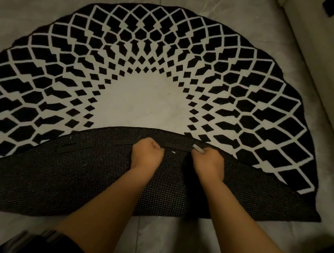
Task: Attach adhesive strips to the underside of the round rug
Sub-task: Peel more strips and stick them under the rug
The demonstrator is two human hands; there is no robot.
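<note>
I saw the rug [144, 94] folded back, left edge cropped; left hand [148, 152] fisted on a strip [124, 142], right hand [208, 162] pinching white backing [198, 148]; fingers hidden.

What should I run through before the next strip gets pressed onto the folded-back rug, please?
1. Underside facing up: ok; the rug is folded back, dotted backing exposed.
2. Earlier strips lying flat: ok for the left strip; the middle strip is partly hidden.
3. Left hand steadying the backing: ok, it rests there, fingers curled.
4. Right hand gripping the white liner: ok.
5. Right strip fully stuck: cannot tell.
</note>
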